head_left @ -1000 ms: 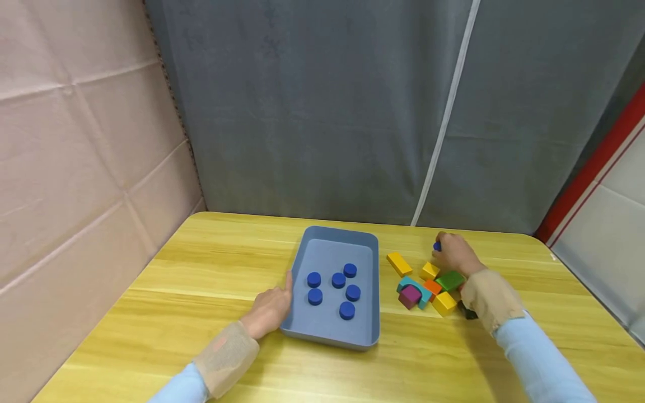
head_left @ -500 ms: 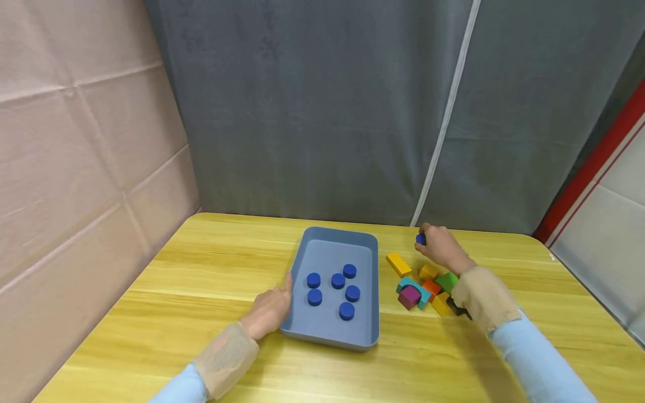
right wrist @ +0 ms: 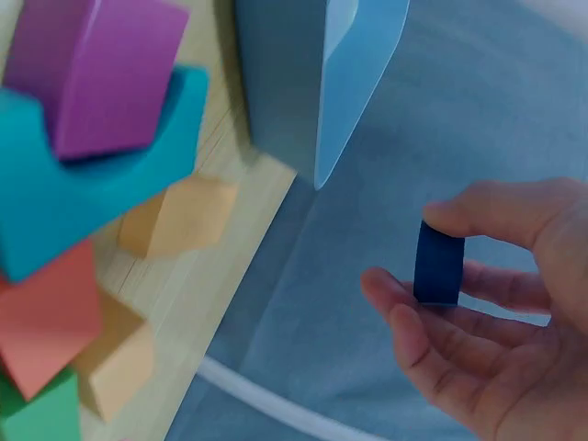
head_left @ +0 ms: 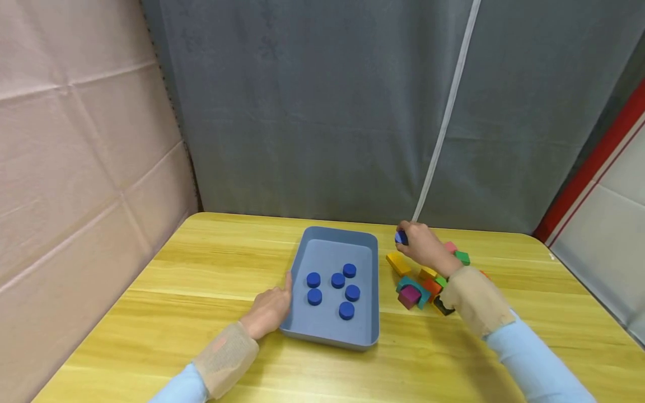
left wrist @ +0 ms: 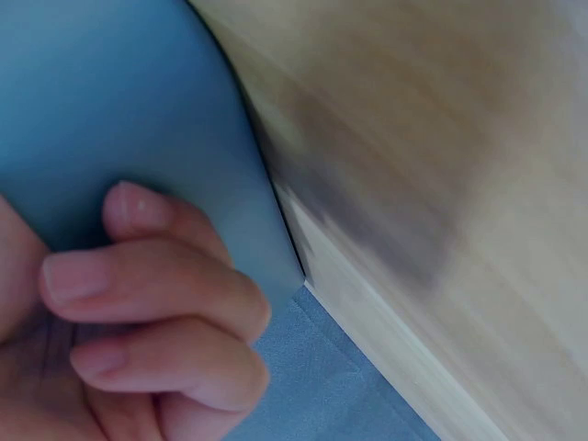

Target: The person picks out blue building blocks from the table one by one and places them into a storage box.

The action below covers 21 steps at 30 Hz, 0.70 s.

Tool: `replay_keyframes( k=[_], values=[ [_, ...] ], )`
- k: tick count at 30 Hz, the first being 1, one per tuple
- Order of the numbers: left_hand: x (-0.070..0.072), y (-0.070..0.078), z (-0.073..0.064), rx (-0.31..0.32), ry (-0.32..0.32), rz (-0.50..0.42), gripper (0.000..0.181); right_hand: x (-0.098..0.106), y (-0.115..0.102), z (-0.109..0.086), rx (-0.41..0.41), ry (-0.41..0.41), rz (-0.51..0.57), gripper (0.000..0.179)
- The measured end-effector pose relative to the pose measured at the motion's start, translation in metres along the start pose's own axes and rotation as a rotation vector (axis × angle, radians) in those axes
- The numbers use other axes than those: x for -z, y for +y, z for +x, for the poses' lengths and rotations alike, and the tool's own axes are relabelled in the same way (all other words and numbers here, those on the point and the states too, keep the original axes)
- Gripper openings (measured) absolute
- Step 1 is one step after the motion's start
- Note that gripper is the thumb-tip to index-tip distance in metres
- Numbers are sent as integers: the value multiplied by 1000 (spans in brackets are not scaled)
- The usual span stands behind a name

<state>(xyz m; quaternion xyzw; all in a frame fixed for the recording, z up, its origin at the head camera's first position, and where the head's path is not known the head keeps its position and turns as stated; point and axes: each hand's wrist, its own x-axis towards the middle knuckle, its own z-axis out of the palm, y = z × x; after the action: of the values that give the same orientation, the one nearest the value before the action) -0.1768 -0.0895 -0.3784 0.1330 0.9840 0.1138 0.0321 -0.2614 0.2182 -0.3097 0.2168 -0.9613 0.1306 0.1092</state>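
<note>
In the head view, my right hand [head_left: 420, 243] pinches a short blue cylinder block [head_left: 401, 237] above the far part of the table. The right wrist view shows this block [right wrist: 439, 264] standing on edge between thumb and fingertips. My left hand [head_left: 269, 308] rests against the left side of a grey-blue tray [head_left: 370, 330], one finger stretched along its wall. In the left wrist view, the other fingers [left wrist: 170, 294] curl loosely beside the tray wall, with nothing between them. Several matching blue cylinder blocks [head_left: 338, 280] lie flat in the tray.
Right of the tray lies a loose group of blocks: a yellow bar [head_left: 398, 263], a purple block [head_left: 410, 296] leaning on a teal arch [head_left: 423, 298], orange, green and dark pieces. A grey curtain [head_left: 312, 112] hangs behind the wooden table [head_left: 211, 252].
My right hand has moved left from beyond the blocks towards the tray, carrying the blue cylinder block. Pink and green blocks now show behind it. My left hand and the tray stay put.
</note>
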Motion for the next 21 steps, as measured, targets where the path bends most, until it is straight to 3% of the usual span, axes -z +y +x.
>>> replay_keyframes(
  k=[10, 15, 21],
  values=[
    [0, 0, 1, -3, 7, 8, 66, -11, -24, 10, 56, -17, -11, 33],
    [1, 1, 2, 12, -22, -1, 65, -19, -39, 15, 45, -63, -17, 35],
    [0, 2, 2, 16, -30, 2, 64, -26, -54, 21, 86, -69, -12, 33]
  ],
)
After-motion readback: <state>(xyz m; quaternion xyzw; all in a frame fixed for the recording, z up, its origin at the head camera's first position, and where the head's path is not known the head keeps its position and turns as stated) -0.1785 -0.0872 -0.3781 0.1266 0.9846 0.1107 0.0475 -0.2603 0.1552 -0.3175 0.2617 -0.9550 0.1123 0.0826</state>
